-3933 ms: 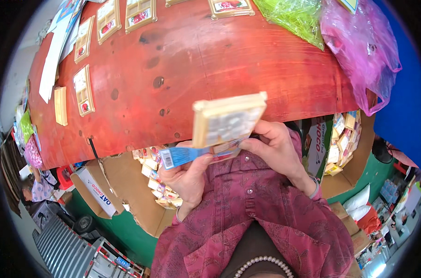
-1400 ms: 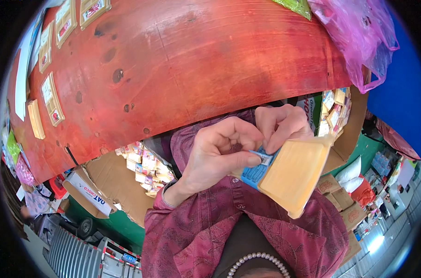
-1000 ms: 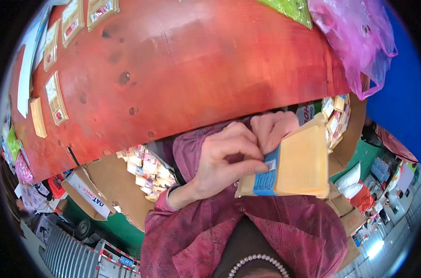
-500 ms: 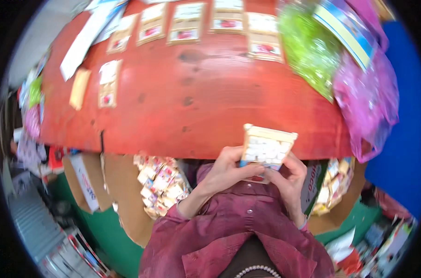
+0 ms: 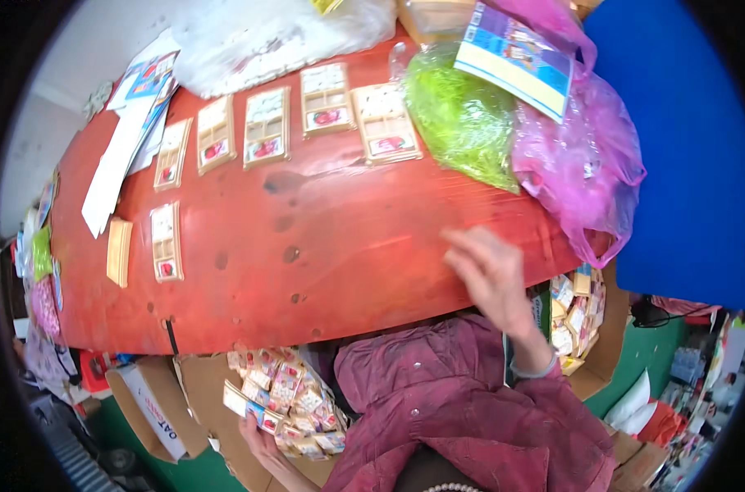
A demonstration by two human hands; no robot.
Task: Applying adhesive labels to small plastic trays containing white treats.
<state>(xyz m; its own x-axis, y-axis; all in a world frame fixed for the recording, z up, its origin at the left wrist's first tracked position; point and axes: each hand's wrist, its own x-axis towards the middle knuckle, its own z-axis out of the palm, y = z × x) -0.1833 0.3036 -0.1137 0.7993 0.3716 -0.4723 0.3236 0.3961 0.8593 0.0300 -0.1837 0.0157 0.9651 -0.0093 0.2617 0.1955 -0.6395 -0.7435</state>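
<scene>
At the lower left, my left hand (image 5: 262, 443) grips the end of a small wooden box (image 5: 253, 407) with a white top and a blue-and-red picture on it. It is over a cardboard carton (image 5: 217, 385) filled with a heap of similar small boxes (image 5: 303, 406). Whether the held box touches the heap I cannot tell. My right hand (image 5: 491, 275) is above the table's front edge, its fingers stretched out and slightly blurred, with nothing in it. Several shallow wooden compartment trays (image 5: 266, 127), with white pieces and a red picture, stand in a row at the back.
On the red table (image 5: 348, 230) lie a single tray (image 5: 166, 242), a stack of thin wooden pieces (image 5: 119, 252) and papers (image 5: 130, 156) at left. Plastic bags, green (image 5: 463, 115) and pink (image 5: 582, 156), lie at right. Another carton (image 5: 606, 336) of small boxes stands below.
Both hands held a box of white pieces at the table edge. They have parted: my left hand has carried a box down to the left carton; my right hand is empty over the table.
</scene>
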